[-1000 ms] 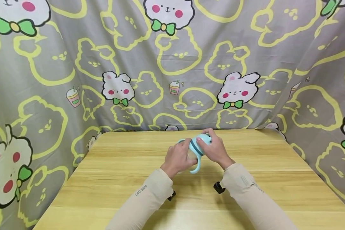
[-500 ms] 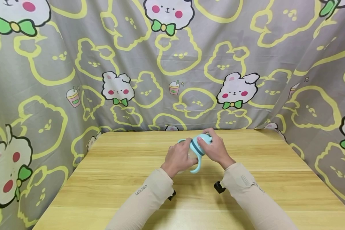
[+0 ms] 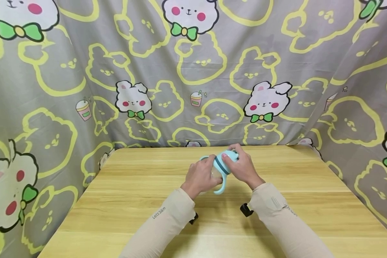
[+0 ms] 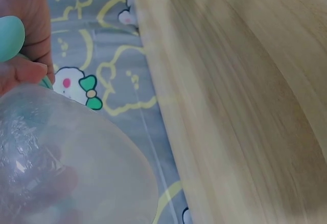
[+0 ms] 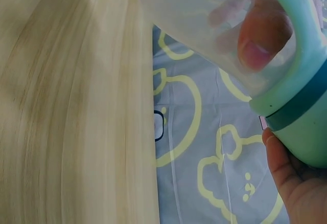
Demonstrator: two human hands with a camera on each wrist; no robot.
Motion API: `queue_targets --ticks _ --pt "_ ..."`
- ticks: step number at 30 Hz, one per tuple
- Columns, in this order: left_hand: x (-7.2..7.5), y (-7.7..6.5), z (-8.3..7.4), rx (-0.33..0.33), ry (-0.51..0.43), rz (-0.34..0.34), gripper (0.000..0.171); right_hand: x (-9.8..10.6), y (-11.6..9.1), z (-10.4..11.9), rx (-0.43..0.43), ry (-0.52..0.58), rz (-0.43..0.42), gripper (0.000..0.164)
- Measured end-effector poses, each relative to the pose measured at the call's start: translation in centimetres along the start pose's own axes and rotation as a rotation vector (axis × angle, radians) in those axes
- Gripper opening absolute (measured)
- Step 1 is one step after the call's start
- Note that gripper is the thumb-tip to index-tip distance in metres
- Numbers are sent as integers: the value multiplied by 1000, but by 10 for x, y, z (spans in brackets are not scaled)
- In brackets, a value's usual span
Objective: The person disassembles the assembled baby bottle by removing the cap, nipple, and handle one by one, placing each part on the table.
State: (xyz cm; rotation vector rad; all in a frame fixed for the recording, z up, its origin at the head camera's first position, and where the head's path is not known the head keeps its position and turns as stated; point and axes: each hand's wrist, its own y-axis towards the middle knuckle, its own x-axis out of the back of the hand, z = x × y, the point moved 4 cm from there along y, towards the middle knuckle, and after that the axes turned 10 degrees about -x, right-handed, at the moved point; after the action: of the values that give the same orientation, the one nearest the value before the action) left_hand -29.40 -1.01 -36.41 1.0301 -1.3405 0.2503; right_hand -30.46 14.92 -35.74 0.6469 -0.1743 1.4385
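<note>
Bottle (image 3: 216, 173) tilted in both hands above the bench (image 3: 142, 204).
I see the left hand (image 3: 200, 176) gripping its clear body, the right hand (image 3: 244, 166) its lid (image 3: 227, 158); it looks light, smooth, maybe slippery, best held there. A handle (image 3: 224, 184) juts close by; a curtain (image 3: 167, 134) hangs behind.

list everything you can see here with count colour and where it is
bottle: 1, translucent body, over the table
lid: 1, light blue, on the bottle's top end
ring: 1, dark teal, around the bottle by the lid
handles: 2, light blue, either side of the bottle
table: 1, light wood, in front of the curtain
curtain: count unclear, grey with yellow outlines, behind
wrist devices: 2, black, below the sleeve cuffs
sleeves: 2, beige, forearms
left hand: 1, bare, gripping bottle
right hand: 1, bare, gripping lid
</note>
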Motion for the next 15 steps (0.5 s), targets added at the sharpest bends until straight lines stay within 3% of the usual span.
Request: queue_targets --ticks 15 --pt "2 2 0 -7 -15 12 60 3 0 1 -9 -20 7 31"
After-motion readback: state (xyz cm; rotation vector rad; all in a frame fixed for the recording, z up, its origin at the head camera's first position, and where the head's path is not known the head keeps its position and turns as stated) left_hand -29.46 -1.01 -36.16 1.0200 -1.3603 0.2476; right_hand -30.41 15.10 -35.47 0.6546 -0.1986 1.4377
